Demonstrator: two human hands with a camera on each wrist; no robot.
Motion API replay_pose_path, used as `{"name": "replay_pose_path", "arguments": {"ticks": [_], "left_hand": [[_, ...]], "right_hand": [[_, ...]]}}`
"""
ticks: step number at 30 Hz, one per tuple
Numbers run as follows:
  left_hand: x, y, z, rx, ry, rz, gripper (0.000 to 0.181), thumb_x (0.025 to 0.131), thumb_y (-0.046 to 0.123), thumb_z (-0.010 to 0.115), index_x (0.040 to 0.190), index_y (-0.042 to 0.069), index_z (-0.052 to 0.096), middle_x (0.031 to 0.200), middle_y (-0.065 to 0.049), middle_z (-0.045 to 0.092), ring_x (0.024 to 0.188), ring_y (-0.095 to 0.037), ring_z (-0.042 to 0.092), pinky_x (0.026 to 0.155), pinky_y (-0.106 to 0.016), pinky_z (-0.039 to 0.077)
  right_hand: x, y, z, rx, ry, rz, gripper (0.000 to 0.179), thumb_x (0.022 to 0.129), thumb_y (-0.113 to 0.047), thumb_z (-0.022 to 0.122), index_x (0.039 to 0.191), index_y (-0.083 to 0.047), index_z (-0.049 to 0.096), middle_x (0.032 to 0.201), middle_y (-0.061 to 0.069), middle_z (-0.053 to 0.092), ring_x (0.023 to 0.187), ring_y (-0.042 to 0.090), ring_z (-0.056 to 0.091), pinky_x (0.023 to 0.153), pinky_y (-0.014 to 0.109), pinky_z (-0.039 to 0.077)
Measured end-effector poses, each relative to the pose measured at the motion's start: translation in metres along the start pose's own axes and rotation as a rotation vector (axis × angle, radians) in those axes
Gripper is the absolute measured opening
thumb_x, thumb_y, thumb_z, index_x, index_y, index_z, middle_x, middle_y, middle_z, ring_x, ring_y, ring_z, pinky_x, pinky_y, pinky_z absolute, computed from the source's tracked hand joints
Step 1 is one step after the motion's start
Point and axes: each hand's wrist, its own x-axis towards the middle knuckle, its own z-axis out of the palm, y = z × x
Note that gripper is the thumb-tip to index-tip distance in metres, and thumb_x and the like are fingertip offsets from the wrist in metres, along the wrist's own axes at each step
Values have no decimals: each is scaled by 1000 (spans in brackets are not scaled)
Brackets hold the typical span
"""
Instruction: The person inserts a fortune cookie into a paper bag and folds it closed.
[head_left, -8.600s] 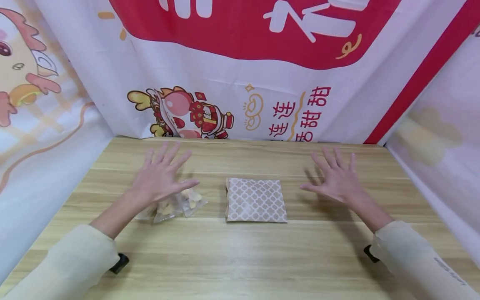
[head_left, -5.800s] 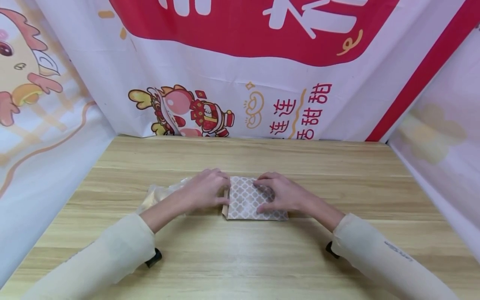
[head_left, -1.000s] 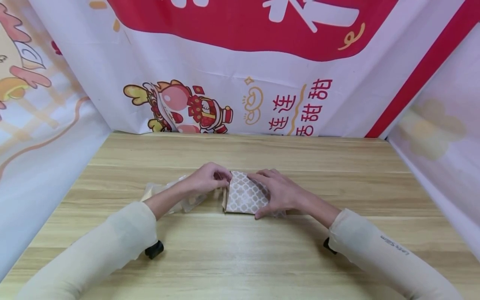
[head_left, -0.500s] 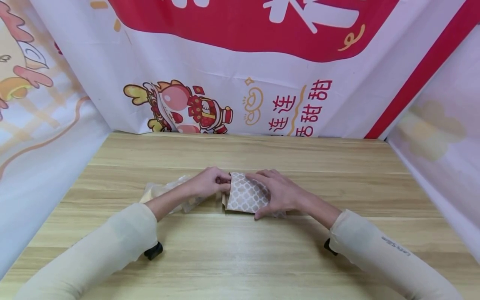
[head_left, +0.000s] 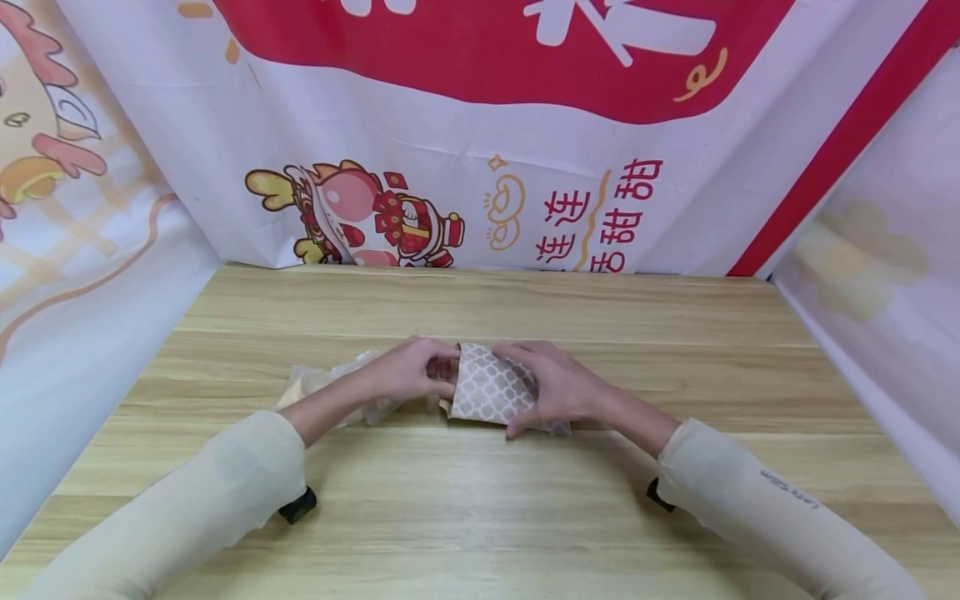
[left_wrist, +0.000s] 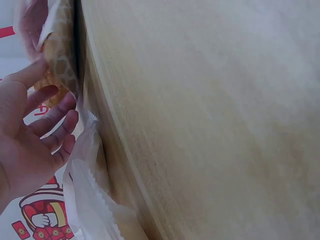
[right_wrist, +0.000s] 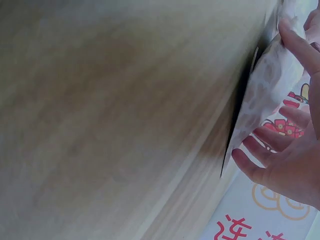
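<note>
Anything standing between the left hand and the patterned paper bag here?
Nothing visible does. The left hand touches the patterned paper bag at its open end, and the right hand grips the bag from the other side. The clear packets lie off to the left, not between them.

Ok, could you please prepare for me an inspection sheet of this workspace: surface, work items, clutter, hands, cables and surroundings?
Surface: pale table with wood grain.
Work items: patterned paper bag near the middle; clear packets to its left, partly hidden by the left arm.
Clutter: nothing seen.
Hands: left hand, fingers bent, at the bag's open left end; right hand holds its right part.
Cables: nothing seen.
Surroundings: printed cloth behind the table and at both sides.
</note>
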Motion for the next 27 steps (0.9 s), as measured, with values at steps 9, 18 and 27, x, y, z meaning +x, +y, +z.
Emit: {"name": "replay_pose_path", "arguments": {"ticks": [9, 18, 27], "left_hand": [[-4, 4, -5, 10, -29, -20, 69, 80, 18, 90, 137, -8, 61, 91, -6, 68, 81, -19, 62, 73, -27, 55], [-5, 8, -9, -2, -57, -73, 72, 79, 15, 90, 142, -1, 59, 96, -6, 69, 88, -20, 63, 82, -35, 58], [-7, 7, -10, 40, -47, -82, 71, 78, 14, 90, 142, 2, 61, 115, -7, 71, 90, -20, 61, 80, -31, 55]], "right_hand": [[1, 3, 1, 26, 10, 7, 120, 57, -50, 100, 156, -11, 45, 153, 15, 52, 138, 38, 47, 115, 61, 39], [2, 3, 0, 36, 21, 37, 114, 60, -46, 100, 155, -12, 46, 152, 13, 54, 138, 35, 50, 115, 58, 40], [2, 7, -2, 22, 19, 23, 114, 61, -52, 98, 155, -12, 47, 152, 12, 54, 138, 34, 50, 117, 58, 38]]}}
